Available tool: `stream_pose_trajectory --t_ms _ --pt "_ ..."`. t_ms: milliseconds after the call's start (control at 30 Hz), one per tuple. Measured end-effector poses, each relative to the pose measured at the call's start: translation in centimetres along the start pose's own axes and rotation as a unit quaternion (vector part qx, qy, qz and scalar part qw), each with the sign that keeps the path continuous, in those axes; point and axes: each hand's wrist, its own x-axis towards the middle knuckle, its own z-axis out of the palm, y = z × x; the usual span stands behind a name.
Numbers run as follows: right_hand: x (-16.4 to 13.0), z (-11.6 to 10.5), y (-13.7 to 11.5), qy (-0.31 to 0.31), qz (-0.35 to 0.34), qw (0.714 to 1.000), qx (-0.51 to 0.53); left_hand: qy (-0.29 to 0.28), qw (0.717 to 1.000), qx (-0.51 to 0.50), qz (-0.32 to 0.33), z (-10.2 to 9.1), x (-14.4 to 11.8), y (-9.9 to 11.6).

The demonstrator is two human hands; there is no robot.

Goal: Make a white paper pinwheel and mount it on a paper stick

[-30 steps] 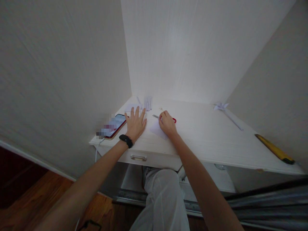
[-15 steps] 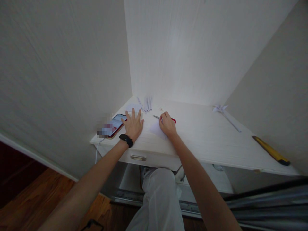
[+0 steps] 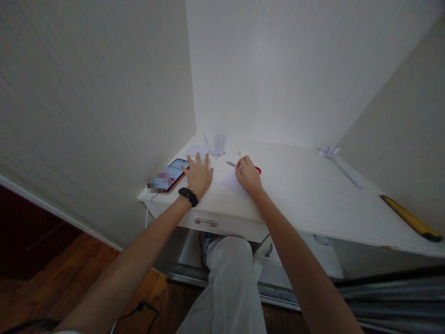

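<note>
My left hand [image 3: 199, 175] lies flat on the white desk [image 3: 306, 195], fingers apart, with a black band on the wrist. Just left of it lies a phone in a red case [image 3: 174, 172], its screen lit. My right hand [image 3: 248, 175] is curled over a pair of scissors [image 3: 231, 163]. The metal blade tip pokes out to the left of the fingers and a red handle shows to the right. A small white sheet of paper [image 3: 231, 180] lies under and beside this hand.
Several thin white paper rolls [image 3: 218, 144] and a paper scrap [image 3: 197, 150] lie at the desk's back left corner. A folded paper flower on a long stem [image 3: 332, 154] lies far right, a yellow tool [image 3: 410, 218] near the right edge. Walls enclose three sides. A drawer handle [image 3: 205, 222] sits below.
The view has shifted a little, so everything sits slightly to the right. Both hands stay in the same places on the desk.
</note>
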Motion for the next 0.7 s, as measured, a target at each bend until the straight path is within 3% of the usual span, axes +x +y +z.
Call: stream_pose_trajectory --t_ms 700 --pt "0.03 0.13 0.01 -0.004 0.007 1.000 0.009 -0.021 1.000 0.015 0.009 -0.15 -0.10 -0.16"
